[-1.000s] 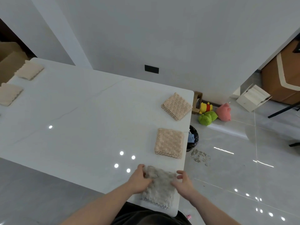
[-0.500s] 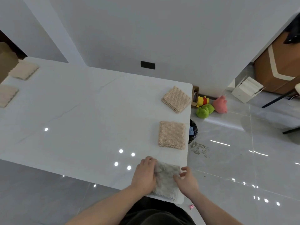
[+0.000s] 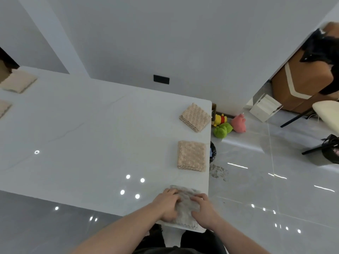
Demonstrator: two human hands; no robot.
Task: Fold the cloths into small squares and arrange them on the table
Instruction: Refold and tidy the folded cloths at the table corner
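Note:
A grey fluffy cloth (image 3: pixel 185 208) lies folded at the near right corner of the white table (image 3: pixel 91 143). My left hand (image 3: pixel 167 204) rests flat on its left half and my right hand (image 3: pixel 205 209) on its right half, both pressing it down. Two beige folded squares lie further along the right edge: one square-on (image 3: pixel 191 155), one turned like a diamond (image 3: pixel 195 117). Two more beige cloths, one (image 3: pixel 18 83) above the other (image 3: pixel 3 109), lie at the far left of the table.
Past the table's right edge, the shiny tiled floor holds plush toys (image 3: pixel 229 123), a black bin (image 3: pixel 212 152) and a white box (image 3: pixel 264 108). Chair legs and a black bag (image 3: pixel 330 151) stand at far right. The wall runs behind the table.
The grey cloth has become a more compact shape. Both hands have moved in from its edges onto its top, closer together. The view has shifted slightly.

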